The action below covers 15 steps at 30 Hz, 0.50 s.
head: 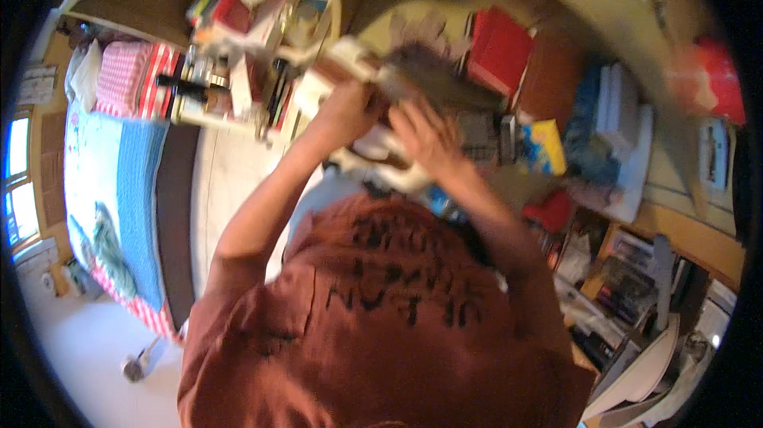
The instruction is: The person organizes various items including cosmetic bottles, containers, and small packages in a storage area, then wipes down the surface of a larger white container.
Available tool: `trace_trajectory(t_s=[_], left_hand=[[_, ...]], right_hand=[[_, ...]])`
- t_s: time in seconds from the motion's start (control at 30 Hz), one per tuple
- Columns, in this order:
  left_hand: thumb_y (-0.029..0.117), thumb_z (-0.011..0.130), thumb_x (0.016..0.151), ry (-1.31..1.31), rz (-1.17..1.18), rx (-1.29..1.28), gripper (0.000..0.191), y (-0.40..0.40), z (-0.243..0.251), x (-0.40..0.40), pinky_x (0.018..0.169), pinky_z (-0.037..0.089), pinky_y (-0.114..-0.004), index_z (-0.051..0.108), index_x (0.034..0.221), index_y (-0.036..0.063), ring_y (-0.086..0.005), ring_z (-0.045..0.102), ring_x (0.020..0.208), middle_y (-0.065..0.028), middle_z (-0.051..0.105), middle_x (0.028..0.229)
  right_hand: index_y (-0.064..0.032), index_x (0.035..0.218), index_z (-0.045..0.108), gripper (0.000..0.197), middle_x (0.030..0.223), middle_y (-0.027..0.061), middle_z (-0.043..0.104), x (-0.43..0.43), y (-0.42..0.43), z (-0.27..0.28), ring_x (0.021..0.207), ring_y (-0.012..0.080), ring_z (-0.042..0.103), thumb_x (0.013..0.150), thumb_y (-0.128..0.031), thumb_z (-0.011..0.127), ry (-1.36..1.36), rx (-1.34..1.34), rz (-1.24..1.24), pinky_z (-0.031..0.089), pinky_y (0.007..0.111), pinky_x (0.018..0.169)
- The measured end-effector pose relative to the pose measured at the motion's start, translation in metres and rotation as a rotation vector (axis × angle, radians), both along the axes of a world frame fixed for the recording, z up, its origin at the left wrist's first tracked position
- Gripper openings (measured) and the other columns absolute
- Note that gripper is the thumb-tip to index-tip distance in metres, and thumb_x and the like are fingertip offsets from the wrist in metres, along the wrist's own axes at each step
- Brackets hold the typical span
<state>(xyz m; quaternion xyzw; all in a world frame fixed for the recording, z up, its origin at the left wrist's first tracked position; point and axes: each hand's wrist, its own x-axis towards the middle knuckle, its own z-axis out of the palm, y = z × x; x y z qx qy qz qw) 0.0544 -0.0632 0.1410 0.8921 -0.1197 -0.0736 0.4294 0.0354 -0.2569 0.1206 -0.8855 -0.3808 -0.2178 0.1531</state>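
Observation:
My left hand (353,111) is raised in front of my chest, its fingers curled close to a blurred greyish thing (396,85). Just to the right, my right hand (428,135) reaches up beside it with the fingers stretched forward. Motion blur hides whether either hand grips anything. A white box-like thing (310,91) with a brown part stands behind my left wrist. Below and between the hands lies a pale, blurred surface (393,160) with dark marks. Under my arms shows my rust-brown shirt (387,332), which bears dark writing.
Left is a bed with a blue blanket (143,189) and a pink checked pillow (123,77). A cluttered ledge holds a black object (188,88). At right are a red folder or book (501,49), a yellow-and-blue packet (543,145) and a crowded shelf (626,279).

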Motion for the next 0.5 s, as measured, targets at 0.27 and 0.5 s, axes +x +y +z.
trace_trajectory(t_s=[0.27,0.5], left_hand=[[-0.012,0.049,0.076,-0.022,0.123,-0.273,0.031,0.040,0.017,-0.039,0.081,0.051,-0.036,0.066,0.101,-0.0017,-0.0292,0.065,0.088,-0.0164,0.065,0.095],[-0.004,0.060,0.082,-0.204,0.419,-0.266,0.033,0.038,-0.008,-0.051,0.092,0.044,-0.033,0.060,0.114,0.0005,-0.0236,0.057,0.103,-0.0120,0.060,0.110]], right_hand=[[-0.0019,0.127,0.054,0.045,0.117,0.0189,0.058,-0.004,-0.040,0.055,0.105,0.0364,0.059,0.085,-0.016,0.064,0.395,0.370,-0.122,0.049,0.041,0.089],[0.0010,0.127,0.051,0.059,0.122,0.0212,0.052,-0.012,-0.016,0.026,0.112,0.0378,0.055,0.081,-0.030,0.073,0.629,0.436,-0.020,0.045,0.042,0.095]])
